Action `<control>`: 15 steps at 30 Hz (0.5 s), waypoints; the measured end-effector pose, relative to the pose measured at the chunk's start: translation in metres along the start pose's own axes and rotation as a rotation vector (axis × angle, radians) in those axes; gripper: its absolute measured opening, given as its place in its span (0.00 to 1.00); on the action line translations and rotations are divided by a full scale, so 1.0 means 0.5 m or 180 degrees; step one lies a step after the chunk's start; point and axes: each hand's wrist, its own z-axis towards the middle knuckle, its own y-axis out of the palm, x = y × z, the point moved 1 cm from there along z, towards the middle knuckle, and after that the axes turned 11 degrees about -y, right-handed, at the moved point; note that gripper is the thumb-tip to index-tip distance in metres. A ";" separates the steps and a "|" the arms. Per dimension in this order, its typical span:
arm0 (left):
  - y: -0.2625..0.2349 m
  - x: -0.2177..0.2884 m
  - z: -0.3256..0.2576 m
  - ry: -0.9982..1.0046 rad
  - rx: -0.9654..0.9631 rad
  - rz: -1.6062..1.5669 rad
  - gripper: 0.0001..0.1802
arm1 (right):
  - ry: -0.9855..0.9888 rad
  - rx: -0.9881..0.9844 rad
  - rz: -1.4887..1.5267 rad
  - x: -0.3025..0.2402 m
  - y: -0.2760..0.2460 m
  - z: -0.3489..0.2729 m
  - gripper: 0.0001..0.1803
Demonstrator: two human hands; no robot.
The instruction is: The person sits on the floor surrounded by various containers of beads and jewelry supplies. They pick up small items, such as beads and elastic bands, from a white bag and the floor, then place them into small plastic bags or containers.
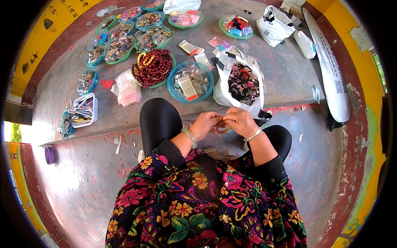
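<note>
My left hand (206,125) and my right hand (241,122) meet above my lap, both with fingers pinched on a small tan ring-shaped band (224,129). The band's lower curve shows below my fingertips; its upper part is hidden by them. Just beyond my hands stands an open white plastic bag (223,93), full of dark and coloured hair ties (245,84). To its left sits a blue basin (170,84) holding clear packets and a white-and-orange card pack (188,88).
Dark red and yellow bead strings (153,68) fill a green basin. Clear plastic sleeves (127,89) lie beside it. A white tray (96,108) of pens is at left. More basins of trinkets spread behind. White bags (275,27) stand back right. A purple bucket (50,155) is far left.
</note>
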 end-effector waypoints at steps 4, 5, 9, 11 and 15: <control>0.002 0.004 -0.003 -0.0015 0.0117 -0.0130 0.10 | 0.0394 0.0142 0.0156 -0.008 0.001 0.011 0.07; 0.001 0.006 -0.004 -0.0003 0.0157 -0.0169 0.10 | 0.0562 0.0245 0.0200 -0.010 -0.002 0.013 0.08; -0.006 0.010 -0.004 0.0057 0.0188 -0.0231 0.10 | 0.0717 0.0410 0.0087 -0.010 -0.012 0.014 0.09; -0.008 0.009 -0.002 0.0045 0.0186 -0.0222 0.10 | 0.0592 0.0394 -0.0046 -0.011 -0.014 0.013 0.09; -0.007 0.006 -0.002 0.0063 0.0134 -0.0163 0.10 | 0.0364 0.0393 -0.0149 -0.013 -0.013 0.015 0.08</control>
